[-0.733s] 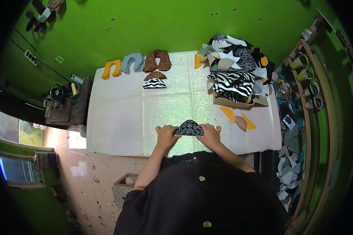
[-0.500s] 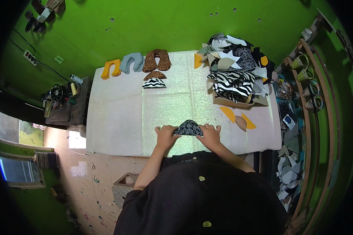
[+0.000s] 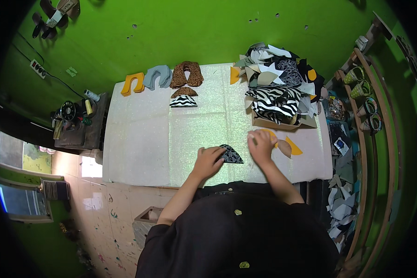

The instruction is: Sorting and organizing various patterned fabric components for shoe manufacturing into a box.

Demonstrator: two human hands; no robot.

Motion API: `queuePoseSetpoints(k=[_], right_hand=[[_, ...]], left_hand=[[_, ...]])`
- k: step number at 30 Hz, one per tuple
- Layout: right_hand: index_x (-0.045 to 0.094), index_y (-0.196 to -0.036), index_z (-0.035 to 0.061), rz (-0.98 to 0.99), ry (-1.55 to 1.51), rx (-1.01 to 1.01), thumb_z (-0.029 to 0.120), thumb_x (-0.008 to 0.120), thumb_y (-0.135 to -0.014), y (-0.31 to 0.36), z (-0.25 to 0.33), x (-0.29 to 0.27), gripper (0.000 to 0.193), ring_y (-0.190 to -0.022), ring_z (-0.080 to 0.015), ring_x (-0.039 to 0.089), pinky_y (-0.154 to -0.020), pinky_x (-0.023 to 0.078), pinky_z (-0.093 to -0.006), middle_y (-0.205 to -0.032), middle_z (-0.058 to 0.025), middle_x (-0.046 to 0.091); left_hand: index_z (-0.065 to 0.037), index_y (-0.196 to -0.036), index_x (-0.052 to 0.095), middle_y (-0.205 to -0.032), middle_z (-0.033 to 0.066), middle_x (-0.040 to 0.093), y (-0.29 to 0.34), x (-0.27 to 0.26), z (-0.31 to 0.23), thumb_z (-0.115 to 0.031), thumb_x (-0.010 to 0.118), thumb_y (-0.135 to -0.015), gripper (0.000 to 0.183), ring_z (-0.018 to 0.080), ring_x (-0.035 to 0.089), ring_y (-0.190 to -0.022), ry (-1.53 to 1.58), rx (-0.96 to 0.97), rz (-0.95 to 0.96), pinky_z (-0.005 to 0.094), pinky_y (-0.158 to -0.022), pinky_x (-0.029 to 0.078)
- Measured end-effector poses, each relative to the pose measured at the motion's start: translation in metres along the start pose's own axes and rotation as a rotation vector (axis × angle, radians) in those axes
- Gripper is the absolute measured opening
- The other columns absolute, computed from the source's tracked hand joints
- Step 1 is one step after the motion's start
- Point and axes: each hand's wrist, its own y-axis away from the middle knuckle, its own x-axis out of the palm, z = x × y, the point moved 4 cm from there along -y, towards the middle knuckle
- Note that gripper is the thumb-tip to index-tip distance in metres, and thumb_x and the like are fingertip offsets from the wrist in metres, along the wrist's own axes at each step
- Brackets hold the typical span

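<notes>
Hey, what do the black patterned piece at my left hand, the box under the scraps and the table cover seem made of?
Black patterned piece: perhaps fabric or synthetic leather, fairly matte, with a crisp edge. Box: likely cardboard, matte and plain brown. Table cover: maybe plastic or coated cloth, shimmery with fold lines.

A white power strip [image 3: 36,68] hangs on the green wall [image 3: 185,32].

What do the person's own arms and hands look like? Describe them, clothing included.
The left hand and right hand wear no gloves. Both forearms are bare, emerging from the short sleeves of a plain black top with yellowish buttons down it.
</notes>
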Motion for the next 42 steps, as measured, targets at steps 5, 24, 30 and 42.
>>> queuePoseSetpoints(k=[5, 24, 30, 42], right_hand=[[0.067, -0.089, 0.0170, -0.188, 0.120, 0.034, 0.025, 0.065, -0.079, -0.041, -0.013, -0.022, 0.013, -0.090, -0.0178, 0.052, -0.083, 0.024, -0.0434, -0.086, 0.0027, 0.060], [0.071, -0.085, 0.0144, 0.053, 0.354, 0.208, 0.029, 0.061, -0.079, -0.071, -0.020, -0.016, 0.018, -0.091, -0.0258, 0.052, -0.083, 0.024, -0.0500, -0.087, -0.0058, 0.063], [0.065, -0.083, 0.0168, -0.321, 0.158, -0.033, 0.021, 0.057, -0.084, -0.040, -0.002, -0.052, 0.009, -0.076, -0.0211, 0.052, -0.081, 0.023, -0.0437, -0.070, -0.0003, 0.055], [0.062, -0.089, 0.0079, 0.054, -0.488, 0.062, 0.017, 0.061, -0.084, 0.015, 0.022, -0.044, 0.011, -0.075, -0.0188, 0.059, -0.084, 0.037, -0.0342, -0.079, -0.0039, 0.065]], left_hand=[[-0.015, -0.096, 0.066, -0.098, 0.0020, 0.060, -0.006, 0.018, 0.000, -0.021, 0.058, -0.083, 0.016, 0.0197, 0.053, -0.101, -0.061, -0.017, -0.023, 0.0426, -0.089, 0.031], [-0.017, -0.099, 0.066, -0.099, 0.0015, 0.060, -0.008, 0.018, 0.000, -0.023, 0.058, -0.084, 0.018, 0.0202, 0.052, -0.103, -0.103, -0.040, 0.017, 0.0495, -0.093, 0.028], [-0.014, -0.103, 0.064, -0.102, 0.0046, 0.061, -0.012, 0.000, -0.002, -0.022, 0.058, -0.083, 0.023, 0.0227, 0.053, -0.102, 0.093, -0.086, -0.063, 0.0453, -0.092, 0.030], [-0.001, -0.120, 0.051, -0.101, 0.0089, 0.058, -0.027, -0.008, 0.017, -0.029, 0.043, -0.097, 0.038, 0.0145, 0.055, -0.089, 0.965, -0.477, -0.057, 0.0290, -0.085, 0.043]])
